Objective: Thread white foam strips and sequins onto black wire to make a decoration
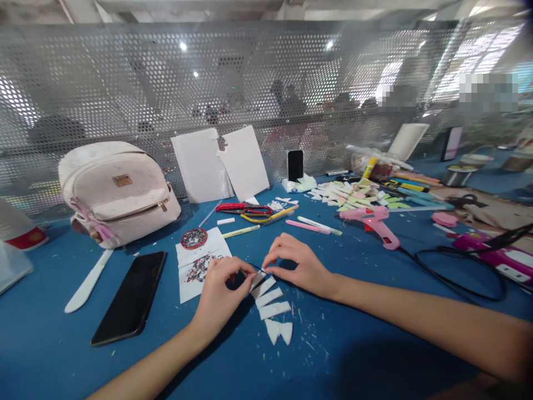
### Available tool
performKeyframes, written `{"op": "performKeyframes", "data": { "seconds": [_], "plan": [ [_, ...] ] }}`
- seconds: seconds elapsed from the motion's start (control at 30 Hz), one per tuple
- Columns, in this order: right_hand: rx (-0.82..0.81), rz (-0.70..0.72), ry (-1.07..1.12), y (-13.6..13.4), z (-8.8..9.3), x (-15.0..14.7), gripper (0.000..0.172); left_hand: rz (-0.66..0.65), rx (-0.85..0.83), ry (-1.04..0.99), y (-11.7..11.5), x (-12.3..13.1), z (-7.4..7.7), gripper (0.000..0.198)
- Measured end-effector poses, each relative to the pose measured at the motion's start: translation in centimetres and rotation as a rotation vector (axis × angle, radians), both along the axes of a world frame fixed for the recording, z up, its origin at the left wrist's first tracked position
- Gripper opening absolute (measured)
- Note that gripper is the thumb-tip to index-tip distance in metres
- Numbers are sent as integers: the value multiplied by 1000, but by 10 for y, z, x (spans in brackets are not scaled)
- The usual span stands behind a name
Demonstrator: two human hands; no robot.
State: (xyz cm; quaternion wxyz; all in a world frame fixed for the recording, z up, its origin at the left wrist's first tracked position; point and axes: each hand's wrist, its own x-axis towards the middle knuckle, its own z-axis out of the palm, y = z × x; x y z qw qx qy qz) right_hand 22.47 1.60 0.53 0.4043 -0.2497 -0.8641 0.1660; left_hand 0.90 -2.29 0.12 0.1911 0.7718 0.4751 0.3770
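Note:
My left hand (222, 286) pinches at the top end of a row of white strips (275, 310). Facing it, my right hand (297, 262) has thumb and forefinger closed on the same spot. A thin black cord (257, 268) shows between the fingertips; its ends are hidden by the fingers. Several white strips fan down from there, and below them lies a white tail-shaped piece (278, 331). Left of my left hand, a white paper sheet (185, 286) carries scattered small glittery bits (202, 268) and a round red-rimmed dish (194, 239) of similar bits.
A black phone (129, 297) and white plastic knife (89, 281) lie left, before a pale backpack (120, 191). Red-handled pliers (244, 209), markers (308, 226) and a white-green scrap pile (350, 194) lie beyond. A pink glue gun (377, 222) with black cable (437, 278) is right.

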Motion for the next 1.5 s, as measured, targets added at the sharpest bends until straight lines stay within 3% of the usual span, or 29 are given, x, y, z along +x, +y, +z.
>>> {"op": "performKeyframes", "data": {
  "seconds": [1.5],
  "plan": [
    [-16, -17, -83, -2, -1, -3, 6, -10, 28, 38, -2, 0, 1, 15]
  ]
}}
